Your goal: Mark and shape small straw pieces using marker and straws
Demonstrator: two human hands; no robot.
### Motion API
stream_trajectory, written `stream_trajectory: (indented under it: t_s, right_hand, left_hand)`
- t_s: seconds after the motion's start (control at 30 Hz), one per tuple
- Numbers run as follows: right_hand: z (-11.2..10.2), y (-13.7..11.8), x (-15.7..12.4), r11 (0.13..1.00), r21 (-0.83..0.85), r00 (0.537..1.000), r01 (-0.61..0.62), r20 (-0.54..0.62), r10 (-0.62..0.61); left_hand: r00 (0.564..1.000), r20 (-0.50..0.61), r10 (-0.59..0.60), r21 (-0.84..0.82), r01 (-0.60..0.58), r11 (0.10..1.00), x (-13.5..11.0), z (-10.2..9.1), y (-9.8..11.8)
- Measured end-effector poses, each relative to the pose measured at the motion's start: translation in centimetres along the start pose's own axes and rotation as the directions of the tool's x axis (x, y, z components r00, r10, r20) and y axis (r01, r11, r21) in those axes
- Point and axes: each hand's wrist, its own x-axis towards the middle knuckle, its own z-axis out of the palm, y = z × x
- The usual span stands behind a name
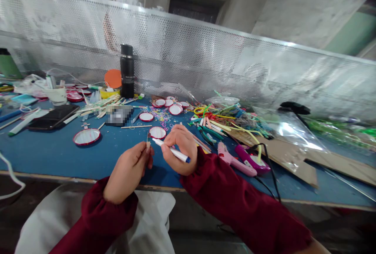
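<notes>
My right hand point(182, 150) is closed around a white marker point(179, 154) with a blue end, its tip pointing left. My left hand point(129, 169) pinches a small pale wooden piece point(148, 143) with a dark top, upright between thumb and fingers. The marker's tip is close to this piece; whether they touch I cannot tell. Just beyond both hands lies a round white disc with a red rim point(158, 132). Another red-rimmed disc point(87, 136) lies to the left, with a small pale piece at its far edge.
A black bottle point(127, 71) stands before the perforated metal screen point(182, 50). Small colourful rings point(160, 116) are scattered mid-table. On the right are a pink glue gun point(235, 160), a purple device point(252, 160) with a black cable, and cardboard point(282, 156). A black phone point(53, 117) lies left.
</notes>
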Motion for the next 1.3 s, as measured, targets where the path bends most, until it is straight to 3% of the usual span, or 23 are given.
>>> stream_trajectory:
  t_s: [1.3]
  right_hand:
    - [0.08, 0.27, -0.3, 1.0, -0.004, 0.999, -0.002, 0.047, 0.002]
  left_hand:
    - [0.998, -0.013, 0.057, 0.167, -0.054, 0.984, -0.38, -0.15, 0.5]
